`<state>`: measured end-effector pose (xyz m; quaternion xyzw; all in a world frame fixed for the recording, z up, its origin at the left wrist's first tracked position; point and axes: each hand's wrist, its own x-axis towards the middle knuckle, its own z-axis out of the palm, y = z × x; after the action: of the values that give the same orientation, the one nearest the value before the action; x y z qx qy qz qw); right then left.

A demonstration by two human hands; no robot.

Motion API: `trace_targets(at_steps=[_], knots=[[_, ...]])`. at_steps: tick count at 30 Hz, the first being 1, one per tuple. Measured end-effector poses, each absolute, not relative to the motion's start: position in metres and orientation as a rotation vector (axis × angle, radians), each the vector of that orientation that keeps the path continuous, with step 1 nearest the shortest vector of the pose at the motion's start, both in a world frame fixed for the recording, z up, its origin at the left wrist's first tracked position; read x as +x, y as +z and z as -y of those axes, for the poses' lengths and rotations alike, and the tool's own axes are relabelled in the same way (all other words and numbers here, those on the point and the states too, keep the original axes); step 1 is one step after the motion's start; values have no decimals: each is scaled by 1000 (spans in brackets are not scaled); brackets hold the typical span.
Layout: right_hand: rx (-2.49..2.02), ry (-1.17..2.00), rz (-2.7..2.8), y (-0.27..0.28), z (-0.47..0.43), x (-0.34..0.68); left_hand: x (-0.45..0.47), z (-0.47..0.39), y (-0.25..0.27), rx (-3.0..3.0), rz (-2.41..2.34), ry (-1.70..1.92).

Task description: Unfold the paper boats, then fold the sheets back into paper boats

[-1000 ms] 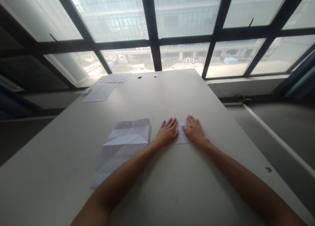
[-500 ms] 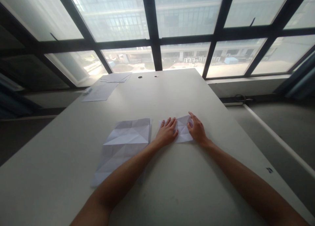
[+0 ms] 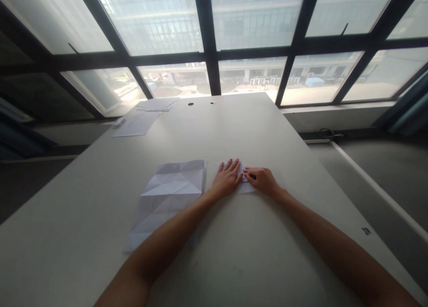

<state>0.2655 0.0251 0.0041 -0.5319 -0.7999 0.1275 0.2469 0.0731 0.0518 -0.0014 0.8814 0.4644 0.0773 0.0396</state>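
Note:
A small folded sheet of white paper (image 3: 246, 188) lies on the white table, mostly covered by both hands. Flat across its left part rests my left hand (image 3: 227, 178), fingers stretched out. My right hand (image 3: 263, 180) is closed at the paper's right side, with thumb and fingertips drawn together on a fold beside the left hand. To the left, a larger creased white sheet (image 3: 174, 180) lies partly under my left forearm.
On the table (image 3: 234, 253), flat papers (image 3: 135, 123) lie at the far left corner. Near the back edge is a round cable hole (image 3: 190, 104). A dark-framed window (image 3: 249, 19) stands beyond. A small dark sticker (image 3: 366, 231) marks the right edge.
My right hand has moved left and its fingers have closed, bringing the paper's right side over towards my left hand. My left hand stays flat in place.

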Motion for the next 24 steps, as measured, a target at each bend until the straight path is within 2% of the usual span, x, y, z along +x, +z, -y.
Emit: trace_targets(at_steps=[8, 17, 24], knots=[[-1661, 127, 2344, -9, -28, 260, 75, -50, 1, 2706, -1396, 205], [-2046, -18, 2014, -16, -30, 280, 75, -51, 0, 2715, -1384, 206], [-1949, -79, 1934, -2, -29, 277, 75, -51, 1, 2701, -1388, 205]])
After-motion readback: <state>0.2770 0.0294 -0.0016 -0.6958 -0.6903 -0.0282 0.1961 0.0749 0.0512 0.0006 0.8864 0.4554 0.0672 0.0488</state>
